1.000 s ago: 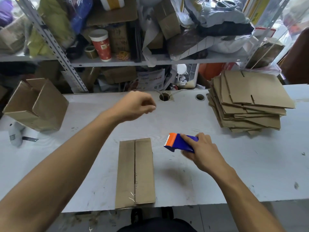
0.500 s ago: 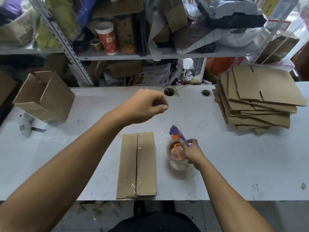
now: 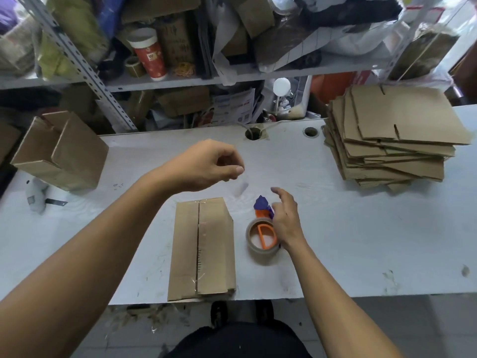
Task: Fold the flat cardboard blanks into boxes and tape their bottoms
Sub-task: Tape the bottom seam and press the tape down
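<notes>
We saw matte brown box (image 3: 204,249), glossy tape down seam. Round tape dispenser (image 3: 263,236) beside it; right hand (image 3: 285,218) loose-fingered, gripping nothing. Left hand (image 3: 206,166) curled, empty.

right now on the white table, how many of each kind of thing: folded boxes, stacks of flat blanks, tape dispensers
folded cardboard boxes: 2, the taped box in front and the box at the left edge
stacks of flat cardboard blanks: 1
tape dispensers: 1
total: 4
</notes>
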